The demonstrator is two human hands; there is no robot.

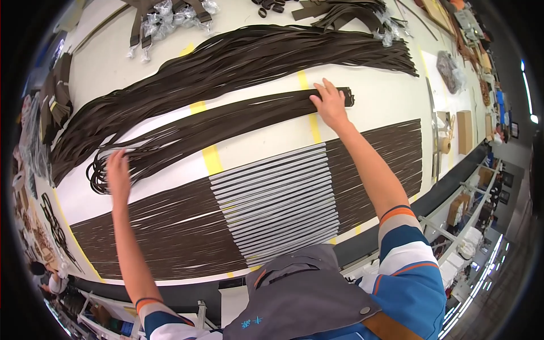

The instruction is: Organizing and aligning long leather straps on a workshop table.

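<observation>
Long dark brown strips, like leather straps, lie in a bundle (229,121) across the white worktable. My right hand (329,102) rests on the bundle near its even right end, fingers spread. At the other end the strips curl into loops, and my left hand (118,170), slightly blurred, is over them; whether it grips any cannot be told. Nearer to me, strips (161,229) lie side by side in a wide flat row, with light grey bands (276,204) across their middle part. Beyond the bundle stretches a larger loose pile of dark strips (255,59).
Straps with plastic-wrapped buckles (170,17) lie at the far edge, near small dark loops (272,5). Folded brown straps (57,97) are at the left. Cardboard pieces (464,131) and a tape roll (444,145) lie right. A person (55,282) is far off at lower left.
</observation>
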